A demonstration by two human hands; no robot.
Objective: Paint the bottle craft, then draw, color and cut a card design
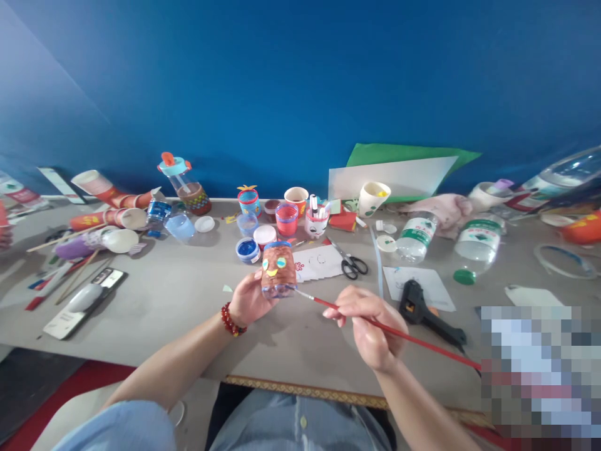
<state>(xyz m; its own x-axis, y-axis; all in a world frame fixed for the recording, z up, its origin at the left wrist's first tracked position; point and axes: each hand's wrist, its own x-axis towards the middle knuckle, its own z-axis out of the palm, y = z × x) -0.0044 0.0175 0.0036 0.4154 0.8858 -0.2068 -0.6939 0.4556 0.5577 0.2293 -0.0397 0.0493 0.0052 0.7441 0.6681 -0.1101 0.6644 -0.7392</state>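
1. The left hand reaches in from the lower left, a red bead bracelet at its wrist, its fingers curled around the left side and underside of a brown-painted cup.
2. The cup, with pale eyes and a yellow mouth, is held up in front of the person, above the tabletop.
3. The right hand comes from the lower right, thumb and fingers pinching a slim red-handled paintbrush; its bristles are at the cup's blue lower band, though contact is hard to tell.
4. The tabletop's front edge, with patterned trim, crosses below both hands.
5. Grey surface shows between the left forearm and the smartphone, and between the hands and the trim.
6. Room is tighter rightward: a black glue gun lies just beside the right hand.
7. Beyond the hands are black-handled scissors and a blue paint jar.
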